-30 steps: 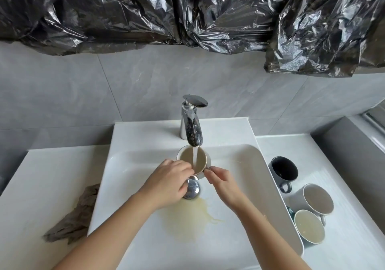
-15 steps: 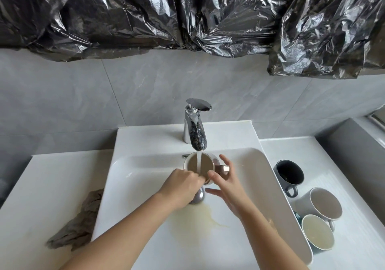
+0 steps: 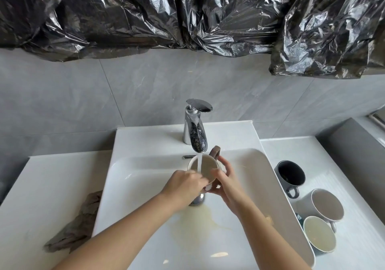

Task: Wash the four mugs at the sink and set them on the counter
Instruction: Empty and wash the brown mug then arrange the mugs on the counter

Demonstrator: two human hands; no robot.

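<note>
Cloth (image 3: 75, 224), crumpled and grey-brown, lies on the counter (image 3: 41, 186) left of the white sink (image 3: 145, 186). In the middle we see the left hand (image 3: 185, 184), fingers curled onto the near rim of the brown mug (image 3: 205, 169). The mug is held over the basin, mouth up, directly under the running tap (image 3: 195, 134). The right hand (image 3: 227, 184) wraps round the mug's right side, with the handle pointing away. A yellowish puddle (image 3: 195, 221) spreads by the drain. To the right, on the counter beside the sink, stand a dark mug (image 3: 290, 176), a white mug (image 3: 325, 205) and a teal mug (image 3: 318, 236), the last two murky inside. We judge this to be the first mug's rinse. It is best to grip the wet glaze firmly, turn it beneath the stream, rub the inner wall, then tip it out.
</note>
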